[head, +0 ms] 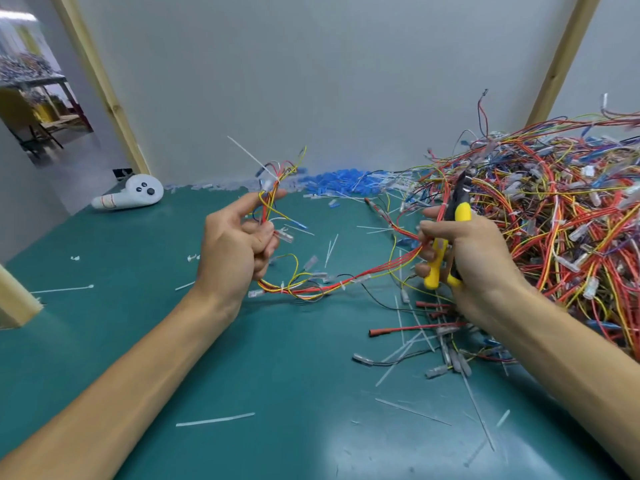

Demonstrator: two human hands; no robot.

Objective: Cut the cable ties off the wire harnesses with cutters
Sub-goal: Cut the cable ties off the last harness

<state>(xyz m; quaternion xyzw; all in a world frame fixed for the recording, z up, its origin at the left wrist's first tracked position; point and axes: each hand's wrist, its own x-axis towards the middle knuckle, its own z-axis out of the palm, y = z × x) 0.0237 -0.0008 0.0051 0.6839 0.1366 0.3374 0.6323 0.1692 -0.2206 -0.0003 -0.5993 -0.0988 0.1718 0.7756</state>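
We hold one wire harness (329,289) between both hands. The left hand (239,244) is curled round one end, thumb and fingers pinching the red and yellow wires so that the loose ends stand upward. A white cable tie (250,156) projects up and to the left from that end. The right hand (474,261) grips the cutters (462,213), fingers wrapped round both yellow handles, with the dark head pointing up (we cannot tell whether the blades touch a wire). The other end of the harness runs in under these fingers. Between the hands the harness sags toward the green tabletop (173,341).

Just beyond the right hand lies a large harness pile (554,220). Cut tie pieces (214,419) are scattered over the tabletop, densest below the right forearm. A heap of blue connectors (339,183) lies along the rear wall, and a white controller (131,195) rests at the far left edge
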